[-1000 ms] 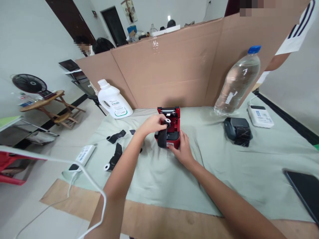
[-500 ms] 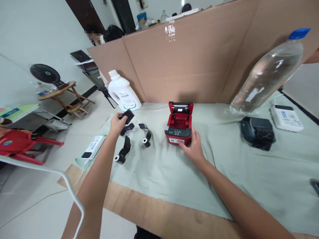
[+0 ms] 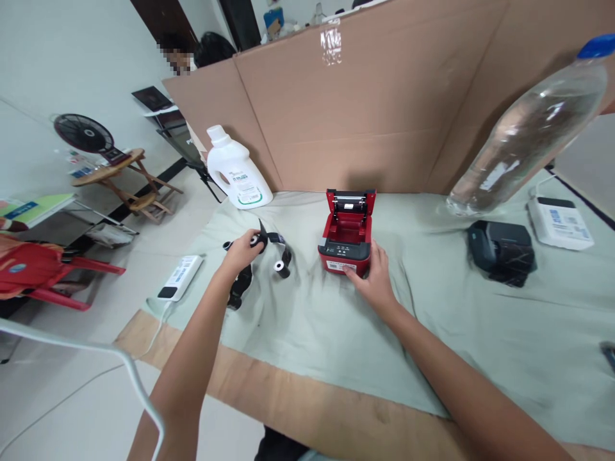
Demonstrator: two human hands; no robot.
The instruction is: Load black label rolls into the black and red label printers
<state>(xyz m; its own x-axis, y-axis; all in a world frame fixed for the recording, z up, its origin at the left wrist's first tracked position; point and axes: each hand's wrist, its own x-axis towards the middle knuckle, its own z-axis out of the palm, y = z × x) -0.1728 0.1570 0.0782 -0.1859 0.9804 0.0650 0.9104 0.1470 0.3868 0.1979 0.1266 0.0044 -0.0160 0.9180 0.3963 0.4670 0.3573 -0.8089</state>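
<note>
Bare hands (image 3: 378, 280) and forearms (image 3: 192, 358), with black clothing (image 3: 278, 445) below.

My left hand (image 3: 244, 251) covered part of the black roll (image 3: 258, 242) and the dark strips beneath it, so I couldn't trace where one ended and the next began, while my right hand (image 3: 377, 275) hid a front corner of the red printer (image 3: 344, 250), whose label print was too small to read. The picture's right edge cut off the bottle's blue cap (image 3: 596, 47) and most of a dark object (image 3: 609, 352). Behind the cardboard (image 3: 365, 102), I lost nearly all of a person (image 3: 214, 50), and the left edge clipped the red chair (image 3: 36, 266).
</note>
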